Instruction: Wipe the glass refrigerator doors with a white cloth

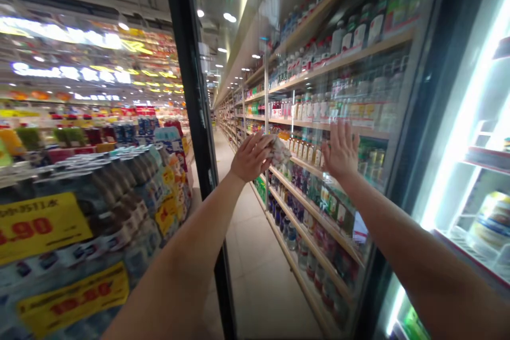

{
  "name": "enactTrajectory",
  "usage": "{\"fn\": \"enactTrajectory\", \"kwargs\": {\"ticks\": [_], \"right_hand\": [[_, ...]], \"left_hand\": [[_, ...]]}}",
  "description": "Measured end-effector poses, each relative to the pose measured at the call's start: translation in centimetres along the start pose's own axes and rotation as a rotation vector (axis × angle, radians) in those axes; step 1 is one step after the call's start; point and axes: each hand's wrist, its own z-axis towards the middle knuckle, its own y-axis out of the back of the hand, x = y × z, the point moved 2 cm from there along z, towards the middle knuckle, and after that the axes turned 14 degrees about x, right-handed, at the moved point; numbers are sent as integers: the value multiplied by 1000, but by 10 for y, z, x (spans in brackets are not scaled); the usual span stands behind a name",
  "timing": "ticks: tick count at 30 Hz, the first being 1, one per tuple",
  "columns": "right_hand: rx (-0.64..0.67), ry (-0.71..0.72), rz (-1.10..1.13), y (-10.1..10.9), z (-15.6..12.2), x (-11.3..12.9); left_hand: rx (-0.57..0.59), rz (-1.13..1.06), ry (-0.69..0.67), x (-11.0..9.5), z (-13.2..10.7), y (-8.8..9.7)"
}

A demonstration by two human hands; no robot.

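A glass cooler door with a dark frame stands swung open in front of me. My left hand is closed on a crumpled, light-coloured cloth at the glass, around the middle of the pane. To the right of the cloth, my right hand is raised with its fingers apart and its palm toward the glass. It holds nothing; whether the palm touches the pane I cannot tell. Shelves of bottled drinks show in the glass, beyond both hands.
On the left stand stacked packs of bottles with yellow price signs. At the right edge, the lit cooler interior holds a container with a yellow-and-white label. Bright shop signs hang at the back left.
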Motion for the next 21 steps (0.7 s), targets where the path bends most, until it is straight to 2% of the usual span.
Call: {"fn": "enactTrajectory", "kwargs": {"ticks": [6,11,17,21], "right_hand": [[7,14,-52,-8,-1,-1],[-10,21,-59,-7,-3,-1],[-3,10,-66,-7,-3,-2],[-8,13,-69,-9,-2,-2]], "left_hand": [[-6,-36,-37,0,1,3],[59,-26,-17,-2,1,3],[-21,-18,-52,-1,1,6],[-8,-84,85,-15,-3,6]]}}
